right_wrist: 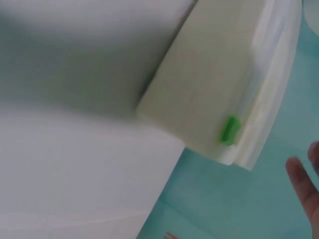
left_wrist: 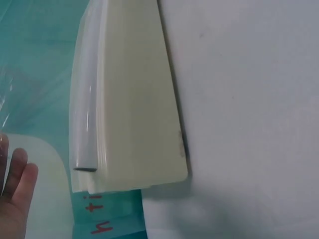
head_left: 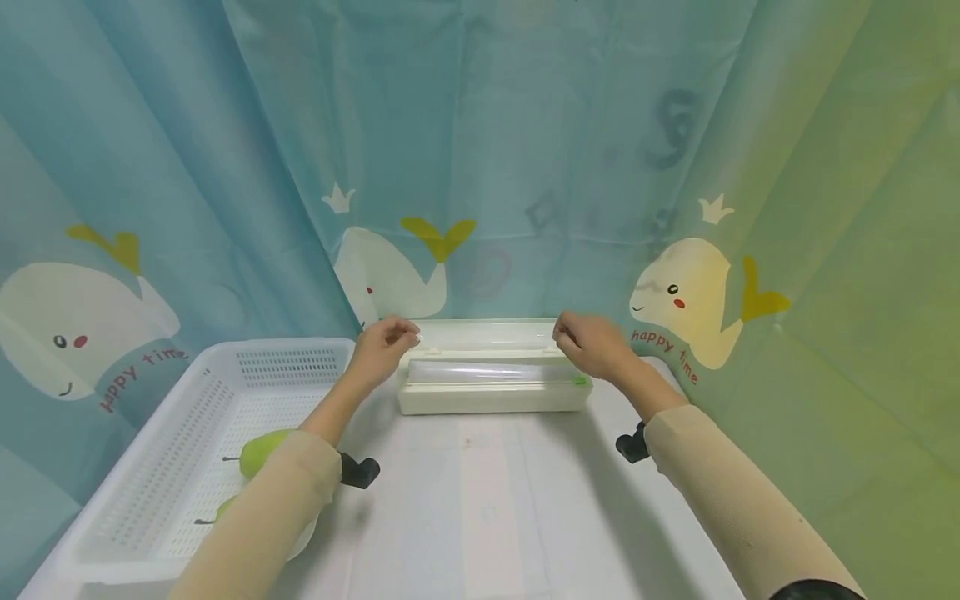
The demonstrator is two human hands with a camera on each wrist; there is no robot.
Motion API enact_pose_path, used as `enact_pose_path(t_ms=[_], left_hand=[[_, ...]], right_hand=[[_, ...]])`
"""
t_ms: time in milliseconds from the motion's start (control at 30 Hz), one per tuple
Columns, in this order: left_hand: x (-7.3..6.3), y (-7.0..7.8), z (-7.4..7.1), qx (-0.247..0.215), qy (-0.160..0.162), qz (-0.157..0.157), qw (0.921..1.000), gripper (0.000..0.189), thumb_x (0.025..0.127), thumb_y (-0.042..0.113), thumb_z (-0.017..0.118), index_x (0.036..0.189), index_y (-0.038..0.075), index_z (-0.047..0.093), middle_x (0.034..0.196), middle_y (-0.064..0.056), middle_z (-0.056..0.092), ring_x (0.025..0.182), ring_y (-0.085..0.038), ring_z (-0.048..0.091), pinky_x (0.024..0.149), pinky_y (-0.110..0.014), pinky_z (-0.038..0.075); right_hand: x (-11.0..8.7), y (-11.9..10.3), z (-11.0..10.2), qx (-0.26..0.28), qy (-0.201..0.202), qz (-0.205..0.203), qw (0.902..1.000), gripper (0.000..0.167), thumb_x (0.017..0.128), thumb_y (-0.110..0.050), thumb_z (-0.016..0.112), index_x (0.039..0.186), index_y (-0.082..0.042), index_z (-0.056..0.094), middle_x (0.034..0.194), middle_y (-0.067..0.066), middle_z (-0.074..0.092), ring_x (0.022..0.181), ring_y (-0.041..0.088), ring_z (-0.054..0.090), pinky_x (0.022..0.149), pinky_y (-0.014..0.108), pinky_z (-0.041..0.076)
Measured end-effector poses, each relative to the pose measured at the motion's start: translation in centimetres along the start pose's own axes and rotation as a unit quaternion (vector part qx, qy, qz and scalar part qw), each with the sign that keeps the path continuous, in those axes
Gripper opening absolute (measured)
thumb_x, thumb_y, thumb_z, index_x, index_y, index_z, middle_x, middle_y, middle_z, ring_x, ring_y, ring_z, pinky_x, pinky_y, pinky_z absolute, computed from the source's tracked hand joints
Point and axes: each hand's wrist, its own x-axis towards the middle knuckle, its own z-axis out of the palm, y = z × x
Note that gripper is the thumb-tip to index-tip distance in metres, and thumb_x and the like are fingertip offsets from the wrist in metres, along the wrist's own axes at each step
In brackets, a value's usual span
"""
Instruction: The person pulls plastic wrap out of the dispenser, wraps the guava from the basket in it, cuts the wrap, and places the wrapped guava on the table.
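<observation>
A cream cling film dispenser [head_left: 495,400] lies on the table with its lid [head_left: 487,333] raised at the back. Inside it shows a shiny roll [head_left: 480,372]. A green cutter slider [right_wrist: 230,130] sits at the right end. Beside the left end of the lid my left hand [head_left: 384,348] pinches thumb to fingers; clear cling film [left_wrist: 5,102] glints by its fingers in the left wrist view. At the other end, my right hand [head_left: 594,343] has its fingers curled against the thumb, level with the left. The film between the hands is hardly visible.
A white perforated basket [head_left: 210,383] stands at the left with green pears [head_left: 262,451] in it, partly behind my left sleeve. A curtain [head_left: 525,167] with whale prints hangs close behind the dispenser. The white tablecloth [head_left: 480,500] stretches in front.
</observation>
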Motion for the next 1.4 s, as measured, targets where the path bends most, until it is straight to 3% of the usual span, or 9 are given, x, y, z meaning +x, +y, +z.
enact_pose_path(t_ms=[167, 333, 433, 533, 633, 800, 1100, 1267, 1400], left_hand=[[0.0, -0.1, 0.3, -0.007, -0.004, -0.001, 1.0, 0.019, 0.101, 0.015, 0.055, 0.114, 0.003, 0.064, 0.105, -0.015, 0.07, 0.095, -0.028, 0.067, 0.082, -0.036, 0.054], [0.0, -0.3, 0.5, 0.0, -0.006, -0.005, 1.0, 0.019, 0.102, 0.016, 0.053, 0.114, 0.005, 0.064, 0.104, -0.013, 0.07, 0.091, -0.026, 0.068, 0.078, -0.033, 0.054], [0.0, -0.2, 0.5, 0.0, -0.002, -0.003, 1.0, 0.02, 0.102, 0.016, 0.053, 0.114, 0.004, 0.064, 0.104, -0.014, 0.07, 0.088, -0.026, 0.067, 0.076, -0.031, 0.052], [0.0, -0.1, 0.5, -0.004, 0.0, 0.0, 1.0, 0.021, 0.102, 0.015, 0.053, 0.115, 0.003, 0.064, 0.103, -0.015, 0.069, 0.086, -0.026, 0.066, 0.074, -0.03, 0.051], [0.0, 0.0, 0.5, -0.006, 0.0, 0.002, 1.0, 0.021, 0.101, 0.015, 0.053, 0.114, 0.002, 0.064, 0.102, -0.015, 0.069, 0.085, -0.026, 0.065, 0.072, -0.03, 0.05], [0.0, 0.0, 0.5, -0.014, 0.0, 0.006, 0.9999, 0.021, 0.102, 0.014, 0.054, 0.115, 0.002, 0.063, 0.102, -0.017, 0.068, 0.085, -0.028, 0.066, 0.076, -0.036, 0.054], [-0.2, -0.2, 0.2, -0.033, 0.002, 0.002, 0.9994, 0.021, 0.103, 0.016, 0.054, 0.116, 0.002, 0.062, 0.107, -0.02, 0.066, 0.09, -0.032, 0.069, 0.085, -0.046, 0.057], [-0.2, -0.5, -0.2, -0.047, 0.01, 0.009, 0.9988, 0.02, 0.103, 0.014, 0.054, 0.115, 0.0, 0.062, 0.106, -0.02, 0.065, 0.09, -0.033, 0.068, 0.085, -0.049, 0.058], [-0.1, -0.5, -0.6, -0.058, 0.014, 0.016, 0.9981, 0.02, 0.102, 0.014, 0.055, 0.113, 0.0, 0.063, 0.107, -0.024, 0.065, 0.09, -0.035, 0.067, 0.085, -0.046, 0.059]], right_hand=[[-0.9, 0.9, 0.9, 0.034, -0.045, -0.04, 0.9976, 0.002, 0.09, -0.014, 0.053, 0.091, -0.013, 0.054, 0.071, -0.004, 0.05, 0.065, 0.013, 0.045, 0.061, 0.03, 0.038], [-1.7, 1.8, 1.3, 0.062, -0.068, -0.035, 0.9951, 0.02, 0.086, -0.006, 0.062, 0.106, -0.005, 0.062, 0.081, -0.002, 0.059, 0.074, 0.013, 0.053, 0.069, 0.033, 0.047], [-2.1, 2.1, 1.2, 0.09, -0.051, 0.0, 0.9946, 0.02, 0.091, -0.005, 0.066, 0.111, -0.002, 0.067, 0.088, 0.002, 0.066, 0.082, 0.017, 0.062, 0.076, 0.038, 0.053], [-2.3, 2.3, 1.0, 0.106, -0.035, 0.031, 0.9932, 0.014, 0.092, -0.011, 0.07, 0.103, -0.002, 0.07, 0.091, 0.003, 0.069, 0.088, 0.02, 0.066, 0.08, 0.041, 0.056], [-2.4, 2.4, 1.0, 0.112, -0.025, 0.039, 0.9927, 0.009, 0.093, -0.014, 0.07, 0.095, -0.005, 0.07, 0.093, 0.004, 0.071, 0.092, 0.022, 0.067, 0.083, 0.042, 0.058], [-2.5, 2.6, 1.1, 0.128, -0.01, 0.053, 0.9903, 0.007, 0.096, -0.014, 0.067, 0.1, -0.009, 0.068, 0.097, 0.005, 0.072, 0.094, 0.024, 0.069, 0.083, 0.044, 0.057], [-1.8, 2.6, 0.1, 0.221, 0.018, 0.105, 0.9696, 0.018, 0.097, -0.02, 0.067, 0.105, -0.005, 0.066, 0.099, 0.016, 0.072, 0.094, 0.029, 0.07, 0.081, 0.039, 0.057], [-1.1, 2.5, -0.4, 0.269, 0.036, 0.103, 0.957, 0.022, 0.098, -0.02, 0.066, 0.107, 0.0, 0.066, 0.105, 0.02, 0.071, 0.097, 0.03, 0.07, 0.085, 0.039, 0.059], [-0.6, 2.2, -1.0, 0.273, 0.044, 0.098, 0.956, 0.022, 0.098, -0.02, 0.064, 0.108, 0.0, 0.066, 0.106, 0.022, 0.07, 0.097, 0.031, 0.07, 0.081, 0.03, 0.059]])
